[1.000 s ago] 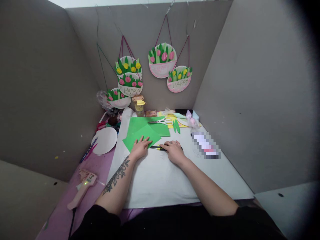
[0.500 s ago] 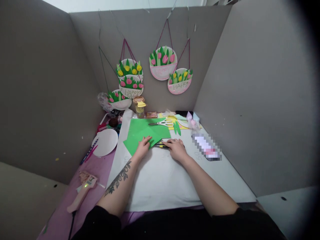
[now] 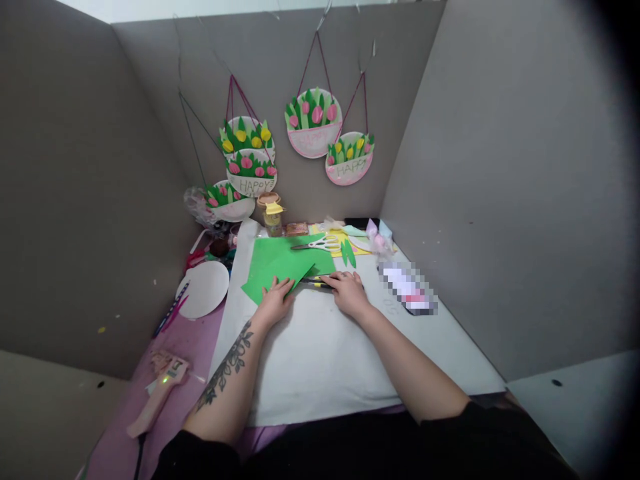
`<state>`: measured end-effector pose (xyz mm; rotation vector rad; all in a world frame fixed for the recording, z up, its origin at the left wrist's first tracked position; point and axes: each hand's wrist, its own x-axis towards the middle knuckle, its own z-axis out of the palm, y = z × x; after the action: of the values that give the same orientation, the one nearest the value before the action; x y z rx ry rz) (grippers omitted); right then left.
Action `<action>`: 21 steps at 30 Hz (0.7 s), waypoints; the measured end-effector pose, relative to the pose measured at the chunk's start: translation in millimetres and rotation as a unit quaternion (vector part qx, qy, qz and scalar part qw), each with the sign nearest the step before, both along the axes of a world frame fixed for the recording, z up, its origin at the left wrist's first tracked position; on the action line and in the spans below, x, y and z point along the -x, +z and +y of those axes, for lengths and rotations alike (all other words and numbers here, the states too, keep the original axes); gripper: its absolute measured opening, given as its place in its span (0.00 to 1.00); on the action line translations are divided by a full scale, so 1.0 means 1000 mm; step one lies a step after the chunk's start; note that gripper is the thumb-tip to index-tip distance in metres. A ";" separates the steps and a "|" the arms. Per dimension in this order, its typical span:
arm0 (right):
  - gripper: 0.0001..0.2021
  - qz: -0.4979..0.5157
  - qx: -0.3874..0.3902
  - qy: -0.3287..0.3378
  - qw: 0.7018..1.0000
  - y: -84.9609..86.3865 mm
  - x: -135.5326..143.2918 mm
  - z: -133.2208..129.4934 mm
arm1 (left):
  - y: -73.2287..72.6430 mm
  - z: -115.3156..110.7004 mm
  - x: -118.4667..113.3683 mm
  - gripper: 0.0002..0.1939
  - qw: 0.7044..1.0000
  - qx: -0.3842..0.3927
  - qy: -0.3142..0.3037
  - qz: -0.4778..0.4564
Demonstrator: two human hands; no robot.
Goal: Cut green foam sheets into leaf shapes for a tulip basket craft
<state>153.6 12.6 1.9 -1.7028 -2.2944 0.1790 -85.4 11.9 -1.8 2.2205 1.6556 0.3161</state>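
My left hand (image 3: 277, 300) lies on the near edge of a loose green sheet (image 3: 270, 283), its fingers stretched out over it. A larger green sheet (image 3: 323, 261) is underneath. My right hand (image 3: 349, 293) is curled over a slim dark tool with yellow marks (image 3: 316, 283); its exact kind cannot be made out. The tool's left end comes close to the green sheet's edge. White-handled scissors (image 3: 320, 245) rest on the larger sheet, beyond my hands. Cut green leaf shapes (image 3: 349, 254) lie right of the scissors.
A phone (image 3: 407, 288) is at right. On the left are a white paper plate (image 3: 207, 290), pens (image 3: 171, 310) and a pink glue gun (image 3: 159, 393). A jar (image 3: 273, 220) stands at the back. Tulip plate decorations (image 3: 314, 127) hang before the grey partition.
The loose green sheet has turned slightly under my left hand, which has drawn back a little. My right hand stays at the dark tool. The whole view has shifted somewhat.
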 end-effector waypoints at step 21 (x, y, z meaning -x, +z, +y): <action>0.28 -0.035 0.025 0.031 0.999 -0.010 0.005 0.000 | -0.014 0.008 0.002 0.23 0.994 -0.080 0.002 0.077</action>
<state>148.7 12.7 -8.5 -1.6873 -2.4158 0.1921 -87.7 20.2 -16.2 2.4133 1.7712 0.2938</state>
